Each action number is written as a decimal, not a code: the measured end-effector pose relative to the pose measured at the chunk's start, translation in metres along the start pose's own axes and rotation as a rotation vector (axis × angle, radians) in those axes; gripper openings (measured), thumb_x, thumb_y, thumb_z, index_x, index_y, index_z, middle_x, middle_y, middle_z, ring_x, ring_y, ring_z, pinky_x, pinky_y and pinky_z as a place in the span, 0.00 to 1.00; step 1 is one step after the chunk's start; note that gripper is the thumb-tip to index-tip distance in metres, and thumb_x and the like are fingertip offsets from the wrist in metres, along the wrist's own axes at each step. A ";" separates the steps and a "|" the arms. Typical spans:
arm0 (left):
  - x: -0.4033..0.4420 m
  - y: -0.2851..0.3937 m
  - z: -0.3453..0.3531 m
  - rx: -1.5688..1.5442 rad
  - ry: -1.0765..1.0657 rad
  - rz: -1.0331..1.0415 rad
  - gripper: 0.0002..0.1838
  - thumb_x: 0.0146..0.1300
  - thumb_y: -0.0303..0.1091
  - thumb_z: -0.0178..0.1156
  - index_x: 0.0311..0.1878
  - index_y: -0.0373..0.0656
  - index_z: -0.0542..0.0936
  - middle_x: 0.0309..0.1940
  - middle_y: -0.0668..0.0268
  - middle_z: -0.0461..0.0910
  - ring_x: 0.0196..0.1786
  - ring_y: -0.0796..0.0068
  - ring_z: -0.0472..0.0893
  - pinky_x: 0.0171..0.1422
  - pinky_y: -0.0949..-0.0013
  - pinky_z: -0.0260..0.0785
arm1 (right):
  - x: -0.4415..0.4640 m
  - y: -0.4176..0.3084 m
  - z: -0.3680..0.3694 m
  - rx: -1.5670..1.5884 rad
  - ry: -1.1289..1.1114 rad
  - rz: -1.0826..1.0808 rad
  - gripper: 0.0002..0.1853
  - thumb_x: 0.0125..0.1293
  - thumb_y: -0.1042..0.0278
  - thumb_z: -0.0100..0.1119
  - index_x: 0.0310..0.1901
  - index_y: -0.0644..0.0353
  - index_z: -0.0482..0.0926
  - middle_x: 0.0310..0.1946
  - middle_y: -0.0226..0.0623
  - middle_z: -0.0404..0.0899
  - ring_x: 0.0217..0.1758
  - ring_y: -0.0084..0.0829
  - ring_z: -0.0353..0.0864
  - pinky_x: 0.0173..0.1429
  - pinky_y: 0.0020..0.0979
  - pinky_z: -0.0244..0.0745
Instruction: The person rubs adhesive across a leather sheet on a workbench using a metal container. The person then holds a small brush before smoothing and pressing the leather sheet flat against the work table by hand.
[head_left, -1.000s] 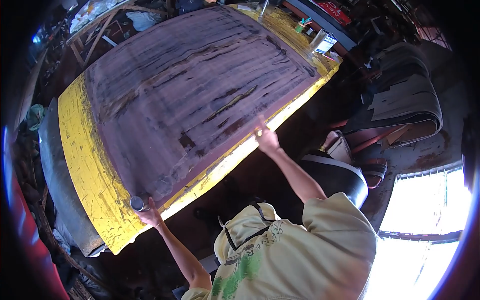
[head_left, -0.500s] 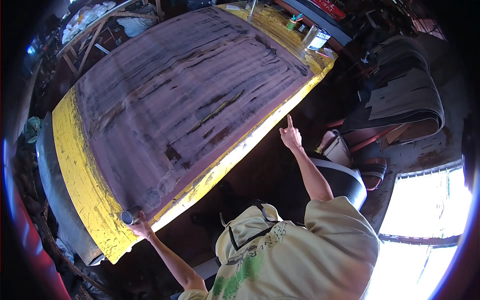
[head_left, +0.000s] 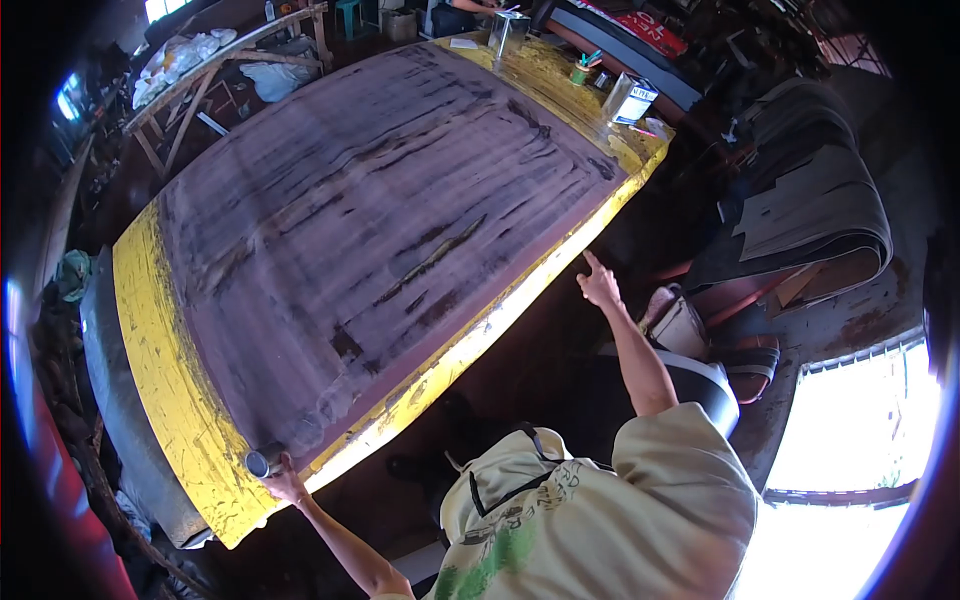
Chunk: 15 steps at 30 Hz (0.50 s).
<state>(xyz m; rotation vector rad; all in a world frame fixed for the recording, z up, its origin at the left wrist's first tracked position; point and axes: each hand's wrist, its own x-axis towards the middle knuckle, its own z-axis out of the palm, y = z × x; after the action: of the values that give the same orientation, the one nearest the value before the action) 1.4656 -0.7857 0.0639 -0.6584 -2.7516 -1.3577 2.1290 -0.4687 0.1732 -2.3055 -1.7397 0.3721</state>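
My left hand [head_left: 286, 484] is wrapped around a small round can [head_left: 257, 464] at the near left corner of the large table [head_left: 215, 440]. The can's round end is grey. Much of the tabletop is covered by a purplish-brown sheet [head_left: 330, 220] with dark streaks and torn-looking patches. Beyond the table's yellow front edge, on the right, my right hand [head_left: 600, 286] hangs in the air with nothing in it. Its index finger points toward the table edge, and the other fingers look partly curled.
At the far right of the table stand a rectangular tin [head_left: 631, 100], a green pot with pens [head_left: 580, 72] and a clear container [head_left: 509, 35]. Stacked dark sheets [head_left: 815, 200] drape at right. A wooden bench [head_left: 215, 58] stands back left. Another person's arm [head_left: 470, 8] shows at the top.
The view has tilted up slightly, showing more of the background. My right hand has lowered a little and turned. My left hand stays at the can.
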 end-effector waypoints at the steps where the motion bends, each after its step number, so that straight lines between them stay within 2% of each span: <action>1: 0.001 0.000 -0.001 0.007 0.003 0.007 0.42 0.39 0.42 0.75 0.58 0.38 0.68 0.49 0.53 0.77 0.49 0.56 0.78 0.55 0.58 0.70 | 0.009 0.002 -0.004 0.064 -0.063 0.059 0.33 0.57 0.59 0.56 0.66 0.44 0.60 0.33 0.48 0.81 0.39 0.45 0.82 0.48 0.42 0.77; 2: 0.001 0.003 0.001 0.002 0.005 -0.001 0.42 0.39 0.42 0.75 0.58 0.38 0.68 0.49 0.53 0.77 0.49 0.56 0.78 0.56 0.58 0.69 | 0.011 -0.013 -0.020 0.126 -0.128 0.117 0.33 0.57 0.59 0.55 0.66 0.44 0.60 0.29 0.45 0.82 0.35 0.42 0.83 0.46 0.40 0.78; 3: 0.000 0.005 0.002 -0.001 0.004 -0.011 0.42 0.39 0.42 0.75 0.58 0.38 0.68 0.49 0.53 0.77 0.50 0.56 0.78 0.56 0.58 0.69 | 0.024 -0.008 -0.013 0.079 -0.125 0.074 0.32 0.57 0.58 0.55 0.65 0.45 0.61 0.23 0.40 0.82 0.30 0.38 0.83 0.44 0.38 0.78; 6: -0.001 0.009 -0.001 0.111 0.026 -0.092 0.41 0.39 0.43 0.74 0.58 0.39 0.68 0.49 0.53 0.77 0.50 0.56 0.77 0.57 0.57 0.68 | 0.034 -0.018 -0.004 0.041 -0.249 0.037 0.31 0.58 0.55 0.55 0.65 0.42 0.63 0.34 0.49 0.81 0.40 0.43 0.82 0.48 0.41 0.77; 8: -0.001 0.008 -0.007 0.145 0.026 -0.094 0.41 0.40 0.44 0.74 0.58 0.40 0.69 0.49 0.53 0.77 0.51 0.55 0.77 0.58 0.55 0.67 | 0.029 -0.019 0.021 -0.091 -0.149 -0.103 0.30 0.56 0.59 0.56 0.63 0.46 0.65 0.26 0.44 0.82 0.31 0.38 0.84 0.48 0.40 0.77; 10: 0.007 -0.001 -0.004 0.272 -0.042 -0.130 0.41 0.39 0.46 0.75 0.58 0.40 0.69 0.48 0.53 0.78 0.51 0.53 0.77 0.59 0.54 0.67 | 0.007 -0.033 0.028 -0.183 -0.120 -0.139 0.29 0.57 0.56 0.56 0.62 0.46 0.67 0.34 0.48 0.82 0.45 0.47 0.80 0.52 0.44 0.75; 11: 0.004 0.007 -0.008 0.273 -0.044 -0.123 0.42 0.39 0.48 0.75 0.58 0.41 0.70 0.48 0.54 0.78 0.50 0.53 0.78 0.59 0.54 0.68 | -0.001 -0.033 0.031 -0.125 -0.197 -0.122 0.28 0.58 0.57 0.55 0.62 0.46 0.66 0.38 0.49 0.81 0.47 0.49 0.79 0.53 0.44 0.74; 12: 0.006 0.003 -0.007 0.291 -0.040 -0.131 0.42 0.38 0.49 0.75 0.58 0.42 0.70 0.48 0.54 0.78 0.50 0.53 0.78 0.59 0.53 0.68 | -0.006 -0.028 0.036 -0.105 -0.267 -0.126 0.29 0.58 0.56 0.54 0.63 0.42 0.64 0.44 0.55 0.77 0.48 0.51 0.78 0.52 0.45 0.74; 15: 0.006 0.000 -0.008 0.292 -0.040 -0.093 0.42 0.39 0.49 0.74 0.58 0.42 0.70 0.48 0.54 0.78 0.49 0.53 0.78 0.58 0.53 0.69 | -0.025 -0.008 0.048 -0.029 -0.241 -0.121 0.28 0.57 0.59 0.56 0.62 0.44 0.65 0.40 0.55 0.79 0.44 0.52 0.79 0.49 0.47 0.75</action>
<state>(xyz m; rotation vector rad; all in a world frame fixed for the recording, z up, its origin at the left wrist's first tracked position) 1.4586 -0.7893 0.0705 -0.5518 -2.9595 -0.9323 2.0995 -0.4892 0.1324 -2.2389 -1.9962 0.6285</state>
